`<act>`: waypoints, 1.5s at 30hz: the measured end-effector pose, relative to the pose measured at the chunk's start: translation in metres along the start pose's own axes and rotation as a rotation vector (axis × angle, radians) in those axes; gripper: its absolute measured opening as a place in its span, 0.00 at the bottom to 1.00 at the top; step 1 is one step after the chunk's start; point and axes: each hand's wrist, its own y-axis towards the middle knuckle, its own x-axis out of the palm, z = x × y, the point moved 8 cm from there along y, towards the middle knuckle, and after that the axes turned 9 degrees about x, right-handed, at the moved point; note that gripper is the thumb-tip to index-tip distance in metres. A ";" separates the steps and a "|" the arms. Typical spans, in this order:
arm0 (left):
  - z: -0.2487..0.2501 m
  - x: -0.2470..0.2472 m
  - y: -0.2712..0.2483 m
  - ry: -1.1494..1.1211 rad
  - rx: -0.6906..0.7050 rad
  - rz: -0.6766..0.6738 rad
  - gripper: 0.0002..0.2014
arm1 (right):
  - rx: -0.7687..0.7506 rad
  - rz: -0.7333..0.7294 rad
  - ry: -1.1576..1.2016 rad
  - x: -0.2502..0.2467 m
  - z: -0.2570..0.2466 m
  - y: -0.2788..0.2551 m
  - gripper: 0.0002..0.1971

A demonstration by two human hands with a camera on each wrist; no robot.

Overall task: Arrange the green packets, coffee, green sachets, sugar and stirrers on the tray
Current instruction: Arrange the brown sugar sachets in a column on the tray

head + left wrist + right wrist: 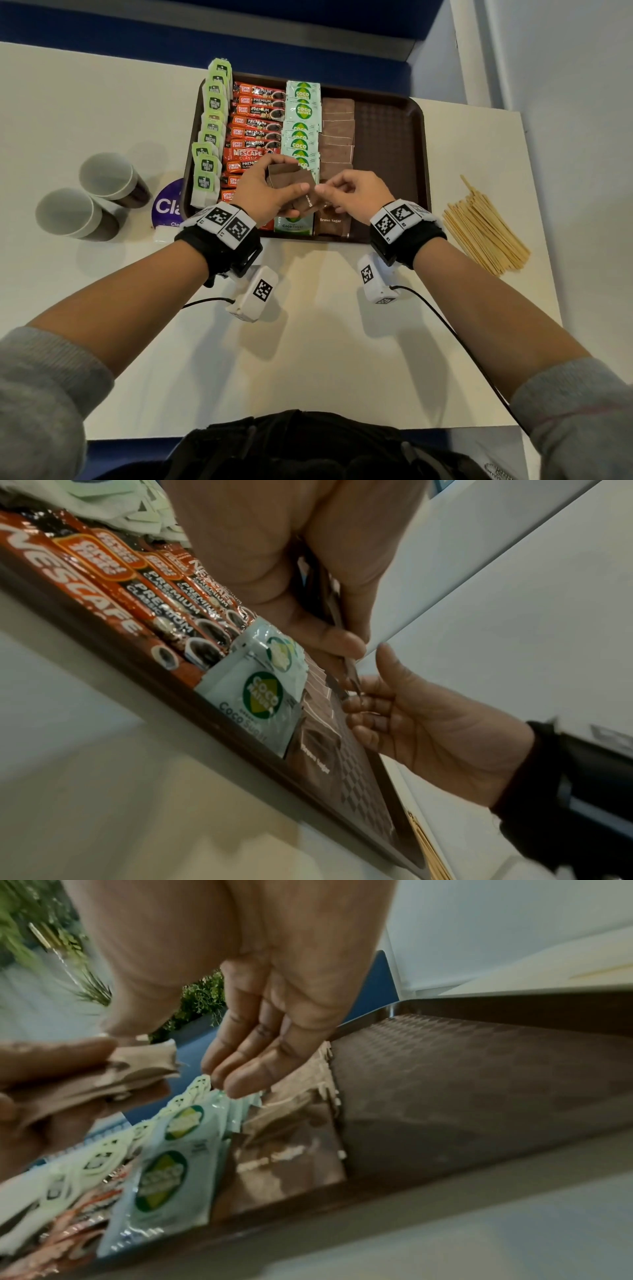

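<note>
My left hand grips a small stack of brown sugar sachets just above the near end of the brown tray. The thumb and forefinger of my right hand pinch the stack's right edge, and its other fingers hang loosely curled. The tray holds four rows, from left to right: green tea packets, red coffee sticks, green coco sugar sachets and brown sugar sachets. Its right strip is bare. The wooden stirrers lie in a pile on the table, right of the tray.
Two paper cups stand on the white table left of the tray. A round purple lid or label lies by the tray's near left corner. A wall rises at the far right, past the table edge.
</note>
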 end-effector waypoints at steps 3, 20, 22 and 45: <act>0.001 0.002 0.002 -0.002 -0.005 -0.002 0.14 | -0.007 -0.098 0.107 0.009 -0.009 0.000 0.09; 0.013 0.013 0.041 0.015 -0.002 -0.014 0.13 | 0.063 -0.080 0.607 -0.012 -0.023 0.044 0.07; 0.017 0.014 0.052 0.045 0.009 -0.009 0.12 | 0.077 -0.078 0.611 -0.012 -0.024 0.051 0.07; 0.039 0.002 0.147 0.179 0.032 0.009 0.14 | 0.057 0.289 0.128 -0.101 -0.039 0.169 0.07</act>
